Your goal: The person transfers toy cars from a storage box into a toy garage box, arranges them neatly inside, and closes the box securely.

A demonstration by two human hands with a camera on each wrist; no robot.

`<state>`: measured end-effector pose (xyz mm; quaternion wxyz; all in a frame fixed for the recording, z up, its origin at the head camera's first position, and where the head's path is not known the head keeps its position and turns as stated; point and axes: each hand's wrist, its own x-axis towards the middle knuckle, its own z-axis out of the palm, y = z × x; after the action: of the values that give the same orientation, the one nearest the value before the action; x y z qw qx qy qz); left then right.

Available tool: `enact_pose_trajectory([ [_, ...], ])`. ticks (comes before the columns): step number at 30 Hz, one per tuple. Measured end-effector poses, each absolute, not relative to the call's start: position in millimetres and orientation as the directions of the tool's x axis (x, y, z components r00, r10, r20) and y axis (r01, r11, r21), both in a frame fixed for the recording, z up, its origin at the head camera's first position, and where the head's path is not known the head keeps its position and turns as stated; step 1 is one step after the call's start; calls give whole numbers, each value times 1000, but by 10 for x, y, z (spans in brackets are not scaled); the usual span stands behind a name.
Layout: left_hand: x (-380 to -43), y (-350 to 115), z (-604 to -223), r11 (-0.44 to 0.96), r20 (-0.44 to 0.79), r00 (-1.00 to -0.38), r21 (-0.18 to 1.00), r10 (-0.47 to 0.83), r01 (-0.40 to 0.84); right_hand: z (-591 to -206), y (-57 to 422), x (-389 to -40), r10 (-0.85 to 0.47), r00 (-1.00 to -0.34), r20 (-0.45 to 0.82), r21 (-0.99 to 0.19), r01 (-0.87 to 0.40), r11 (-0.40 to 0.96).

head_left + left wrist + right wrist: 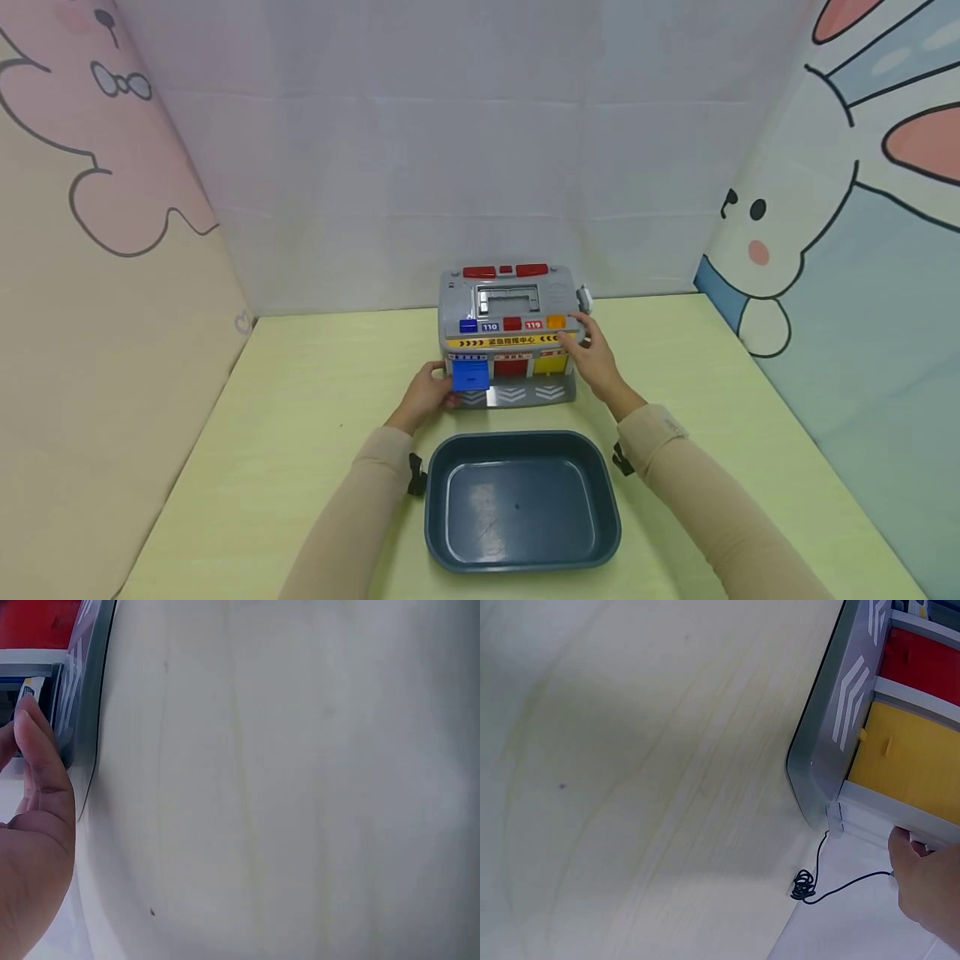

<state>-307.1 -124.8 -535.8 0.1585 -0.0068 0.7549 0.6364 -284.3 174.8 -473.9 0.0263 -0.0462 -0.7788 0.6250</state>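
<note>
A grey toy garage [507,300] stands upright at the back of the table. Its blue door [471,375] is swung up, while the red door [512,367] and yellow door [551,364] are down. My left hand [426,396] is at the blue doorway; in the left wrist view its thumb and finger pinch at a small white-and-yellow item [31,688] in the opening, mostly hidden. My right hand [597,358] grips the garage's right side, thumb at the front; in the right wrist view the curled fingers [900,844] are partly hidden by the wall.
A dark blue plastic tub [522,563] sits on the pale yellow-green table [300,433] in front of the garage, between my forearms. A coiled black cord [804,885] lies beside the garage's right side. Printed cloth walls [390,167] stand behind and on both sides.
</note>
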Motion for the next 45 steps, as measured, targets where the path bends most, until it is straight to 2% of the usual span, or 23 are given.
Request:
enact_pose_trajectory([
  [8, -3021, -1285, -5302, 256, -235, -952, 949, 195, -182, -4492, 1691, -2739, 80, -995, -56, -977, 71, 199],
  [16, -2990, -1297, -5247, 272, -155, -979, 955, 131, -115, -4349, 1646, -2659, 76, -997, -33, -975, 49, 216],
  [22, -2971, -1314, -5215, 170, -91, -985, 983, 145, -66, -4536, 1736, -2784, 84, -996, -44, -977, 61, 205],
  [29, -2880, -1337, -5040, 30, 9, -961, 999, 278, 18, -4691, 1773, -2838, 100, -995, -3, -973, 26, 227],
  [38, -2950, -1280, -5091, 219, 107, -950, 960, 292, 175, -4694, 1776, -2831, 89, -996, -29, -974, 49, 222],
  [45, -2975, -1213, -5004, 350, 88, -951, 916, 296, 194, -4442, 1702, -2697, 67, -995, -68, -975, 80, 206],
])
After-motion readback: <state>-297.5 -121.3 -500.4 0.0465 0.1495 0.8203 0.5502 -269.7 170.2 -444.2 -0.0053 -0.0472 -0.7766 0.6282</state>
